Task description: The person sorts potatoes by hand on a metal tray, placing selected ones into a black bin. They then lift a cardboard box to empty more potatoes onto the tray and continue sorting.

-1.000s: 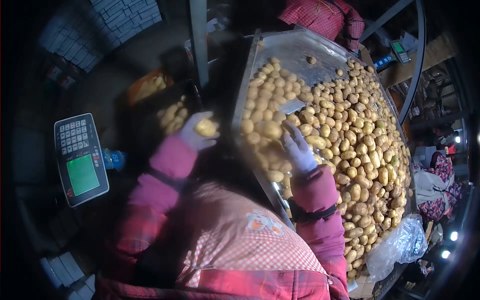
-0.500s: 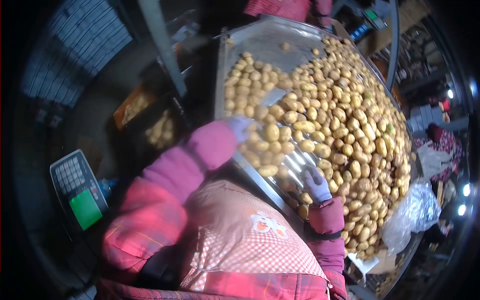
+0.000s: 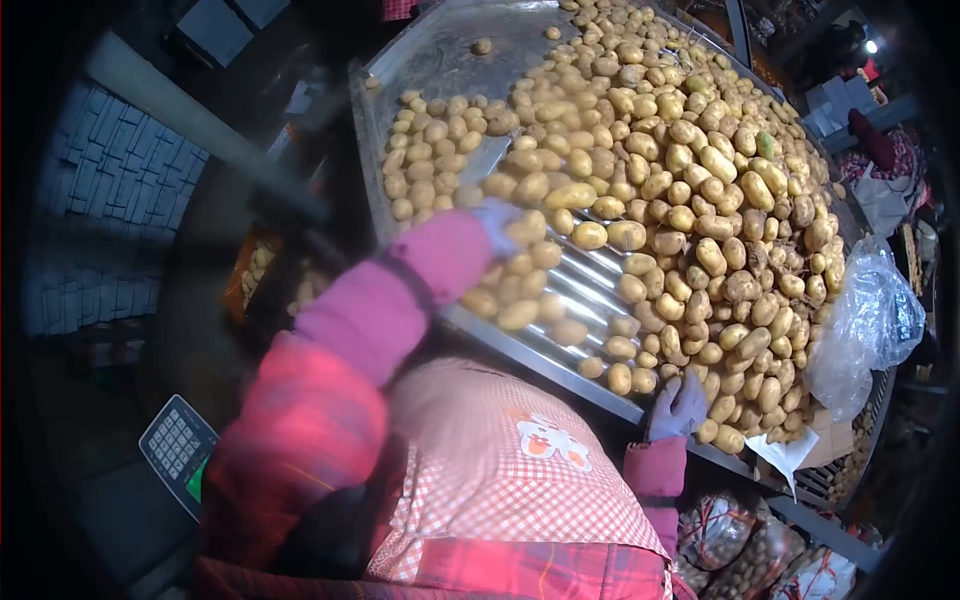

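Observation:
A large heap of potatoes (image 3: pixel 730 220) covers much of a metal sorting table (image 3: pixel 540 358). My left hand (image 3: pixel 495 226), in a pale purple glove, touches potatoes near the table's left front edge; it is blurred and its fingers are partly hidden by them. Close to the front edge on the right, my right hand (image 3: pixel 679 404), gloved alike, rests beside a few potatoes with its fingers apart and holds nothing. Bare ribbed metal (image 3: pixel 595 280) shows between the two hands.
A scale (image 3: pixel 178 450) stands at the lower left, below a crate of potatoes (image 3: pixel 258 268). Clear plastic (image 3: pixel 868 325) hangs at the table's right side. Bagged potatoes (image 3: pixel 718 530) lie at the lower right. Another person (image 3: pixel 885 165) is at the far right.
The view has shifted. My right hand has moved along the front edge to the right, away from the ribbed metal, and its fingers have spread. My left hand remains among the potatoes.

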The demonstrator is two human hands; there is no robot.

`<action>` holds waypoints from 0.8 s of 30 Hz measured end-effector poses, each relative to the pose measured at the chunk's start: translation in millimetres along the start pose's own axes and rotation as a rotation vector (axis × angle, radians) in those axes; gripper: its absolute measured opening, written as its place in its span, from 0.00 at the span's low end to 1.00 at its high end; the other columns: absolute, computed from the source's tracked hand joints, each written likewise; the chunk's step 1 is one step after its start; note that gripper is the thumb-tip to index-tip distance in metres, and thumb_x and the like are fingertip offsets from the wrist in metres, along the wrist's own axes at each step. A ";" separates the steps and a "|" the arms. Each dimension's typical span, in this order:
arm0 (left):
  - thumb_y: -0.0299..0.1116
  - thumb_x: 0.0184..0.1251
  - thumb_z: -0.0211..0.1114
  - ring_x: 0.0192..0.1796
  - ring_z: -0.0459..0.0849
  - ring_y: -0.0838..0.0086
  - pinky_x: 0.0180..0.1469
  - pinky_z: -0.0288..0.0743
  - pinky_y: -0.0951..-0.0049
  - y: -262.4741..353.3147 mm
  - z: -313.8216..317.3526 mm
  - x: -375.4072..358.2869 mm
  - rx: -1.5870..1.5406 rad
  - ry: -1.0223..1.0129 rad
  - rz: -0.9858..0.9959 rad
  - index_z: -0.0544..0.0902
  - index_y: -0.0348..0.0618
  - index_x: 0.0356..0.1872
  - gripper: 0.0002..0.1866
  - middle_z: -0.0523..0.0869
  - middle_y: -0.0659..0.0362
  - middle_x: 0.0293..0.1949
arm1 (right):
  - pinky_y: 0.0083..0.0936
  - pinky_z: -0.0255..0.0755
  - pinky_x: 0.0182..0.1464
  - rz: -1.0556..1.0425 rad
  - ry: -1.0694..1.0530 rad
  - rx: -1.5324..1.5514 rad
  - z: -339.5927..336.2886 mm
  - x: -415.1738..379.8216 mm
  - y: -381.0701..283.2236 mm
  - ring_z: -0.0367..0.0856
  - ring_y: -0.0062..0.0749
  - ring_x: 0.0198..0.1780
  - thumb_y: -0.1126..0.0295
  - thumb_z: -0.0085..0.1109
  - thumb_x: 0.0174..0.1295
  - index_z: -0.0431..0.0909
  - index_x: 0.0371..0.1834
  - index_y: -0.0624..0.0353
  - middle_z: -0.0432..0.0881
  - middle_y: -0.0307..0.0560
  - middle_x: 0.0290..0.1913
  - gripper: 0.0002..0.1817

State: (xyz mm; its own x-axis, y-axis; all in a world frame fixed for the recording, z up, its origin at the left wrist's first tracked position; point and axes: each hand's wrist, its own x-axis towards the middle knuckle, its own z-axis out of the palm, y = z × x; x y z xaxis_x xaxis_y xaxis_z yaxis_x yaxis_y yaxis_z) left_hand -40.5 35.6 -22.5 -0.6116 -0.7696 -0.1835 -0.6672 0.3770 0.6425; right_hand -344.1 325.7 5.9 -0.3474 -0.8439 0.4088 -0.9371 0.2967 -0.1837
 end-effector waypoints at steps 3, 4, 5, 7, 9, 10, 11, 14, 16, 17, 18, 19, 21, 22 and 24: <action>0.41 0.39 0.70 0.44 0.81 0.57 0.45 0.74 0.62 22.3 4.3 8.5 -0.165 -0.056 0.000 0.78 0.42 0.44 0.26 0.82 0.48 0.40 | 0.41 0.66 0.52 0.038 -0.019 -0.054 7.4 10.9 -1.2 0.74 0.49 0.47 0.65 0.52 0.61 0.77 0.46 0.61 0.79 0.53 0.44 0.15; 0.41 0.39 0.70 0.44 0.81 0.57 0.45 0.74 0.62 18.5 13.0 6.2 -0.168 -0.067 -0.006 0.78 0.42 0.44 0.26 0.82 0.48 0.40 | 0.41 0.66 0.51 0.047 -0.017 -0.065 6.6 8.8 -3.2 0.74 0.49 0.47 0.64 0.52 0.61 0.78 0.45 0.60 0.79 0.53 0.43 0.14; 0.41 0.39 0.71 0.46 0.80 0.57 0.47 0.73 0.63 13.3 24.5 4.4 -0.115 0.008 -0.007 0.79 0.41 0.44 0.26 0.81 0.47 0.41 | 0.41 0.66 0.51 0.054 -0.026 -0.069 4.2 4.4 -7.1 0.74 0.49 0.47 0.64 0.52 0.61 0.78 0.45 0.60 0.79 0.53 0.43 0.14; 0.41 0.39 0.71 0.47 0.79 0.57 0.49 0.73 0.63 34.5 11.5 10.9 -0.067 0.112 0.022 0.79 0.41 0.43 0.26 0.81 0.47 0.42 | 0.40 0.66 0.51 0.040 -0.025 -0.088 0.7 13.9 -12.1 0.74 0.49 0.47 0.65 0.52 0.60 0.78 0.44 0.60 0.79 0.53 0.43 0.14; 0.41 0.40 0.71 0.46 0.79 0.56 0.48 0.73 0.63 69.7 -20.8 9.1 -0.015 -0.184 -0.180 0.78 0.40 0.42 0.26 0.81 0.47 0.43 | 0.40 0.66 0.50 0.032 -0.011 -0.064 8.1 9.8 -0.5 0.75 0.48 0.46 0.66 0.52 0.59 0.78 0.43 0.60 0.79 0.52 0.42 0.13; 0.41 0.40 0.71 0.46 0.79 0.56 0.48 0.73 0.63 57.9 -16.7 9.4 -0.024 -0.169 -0.179 0.78 0.40 0.42 0.26 0.81 0.47 0.43 | 0.41 0.66 0.50 0.017 0.006 -0.064 8.5 8.5 -1.0 0.75 0.48 0.45 0.67 0.53 0.59 0.78 0.43 0.60 0.79 0.52 0.42 0.12; 0.42 0.39 0.71 0.45 0.80 0.57 0.47 0.73 0.64 35.3 -7.3 9.8 -0.149 -0.062 -0.223 0.78 0.39 0.42 0.26 0.81 0.47 0.41 | 0.41 0.66 0.50 0.002 0.012 -0.064 8.0 8.6 -1.4 0.75 0.48 0.45 0.67 0.53 0.59 0.78 0.43 0.60 0.79 0.52 0.42 0.12; 0.31 0.51 0.66 0.42 0.81 0.69 0.41 0.73 0.69 36.0 -42.9 -21.0 -0.432 -0.081 -0.261 0.77 0.40 0.49 0.22 0.82 0.54 0.41 | 0.38 0.65 0.55 0.050 -0.023 -0.064 8.7 6.1 -2.8 0.75 0.45 0.48 0.65 0.50 0.60 0.79 0.43 0.57 0.80 0.49 0.43 0.13; 0.31 0.52 0.66 0.43 0.80 0.72 0.43 0.74 0.71 4.2 -38.9 -39.4 -0.844 0.160 -0.344 0.75 0.37 0.51 0.23 0.82 0.54 0.43 | 0.37 0.64 0.55 0.058 -0.042 -0.092 8.8 6.8 -2.9 0.76 0.44 0.48 0.65 0.50 0.60 0.79 0.42 0.58 0.80 0.49 0.42 0.13; 0.32 0.51 0.69 0.44 0.79 0.71 0.46 0.74 0.72 4.0 -41.0 -53.2 -1.095 0.233 -0.378 0.73 0.37 0.53 0.27 0.81 0.55 0.45 | 0.38 0.64 0.55 0.048 -0.061 -0.092 7.1 8.4 -5.4 0.75 0.45 0.48 0.65 0.50 0.60 0.79 0.42 0.57 0.80 0.50 0.42 0.13; 0.32 0.51 0.69 0.44 0.79 0.71 0.46 0.74 0.72 -4.6 -33.6 -53.5 -1.098 0.256 -0.384 0.73 0.37 0.53 0.27 0.81 0.55 0.45 | 0.38 0.64 0.55 0.028 -0.062 -0.081 8.6 7.6 -3.7 0.75 0.45 0.48 0.65 0.50 0.60 0.79 0.42 0.57 0.80 0.50 0.42 0.13; 0.33 0.51 0.69 0.45 0.79 0.71 0.47 0.74 0.72 -17.6 -18.9 -47.3 -1.105 0.293 -0.313 0.73 0.38 0.54 0.27 0.80 0.55 0.46 | 0.38 0.64 0.55 0.022 -0.063 -0.094 10.7 6.3 -0.3 0.76 0.44 0.47 0.65 0.50 0.60 0.79 0.42 0.56 0.80 0.49 0.42 0.13; 0.35 0.52 0.67 0.47 0.79 0.70 0.48 0.74 0.71 -7.6 -13.3 -37.0 -0.909 0.220 -0.257 0.74 0.39 0.53 0.26 0.79 0.55 0.48 | 0.39 0.63 0.56 0.050 -0.116 -0.106 8.1 8.1 -1.8 0.74 0.46 0.48 0.64 0.50 0.60 0.78 0.43 0.56 0.80 0.50 0.43 0.13; 0.36 0.53 0.66 0.47 0.79 0.69 0.48 0.73 0.70 9.3 -16.9 -29.3 -0.704 0.113 -0.269 0.75 0.41 0.52 0.24 0.79 0.54 0.49 | 0.39 0.63 0.56 0.038 -0.112 -0.108 6.2 8.0 -5.2 0.74 0.46 0.48 0.64 0.50 0.60 0.78 0.43 0.56 0.80 0.50 0.43 0.13; 0.43 0.44 0.71 0.47 0.78 0.64 0.51 0.72 0.67 10.1 2.2 1.3 -0.308 0.018 -0.159 0.79 0.43 0.46 0.26 0.80 0.52 0.44 | 0.40 0.62 0.56 0.061 -0.120 -0.135 3.9 8.6 -9.4 0.72 0.48 0.50 0.63 0.50 0.60 0.78 0.44 0.56 0.79 0.51 0.44 0.14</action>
State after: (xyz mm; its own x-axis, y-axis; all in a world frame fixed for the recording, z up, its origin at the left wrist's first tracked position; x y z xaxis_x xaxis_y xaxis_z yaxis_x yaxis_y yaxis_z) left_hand -49.0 39.6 -17.9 -0.5007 -0.8163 -0.2880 -0.5924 0.0806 0.8016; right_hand -338.0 314.0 7.6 -0.4048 -0.8672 0.2899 -0.9132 0.3996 -0.0800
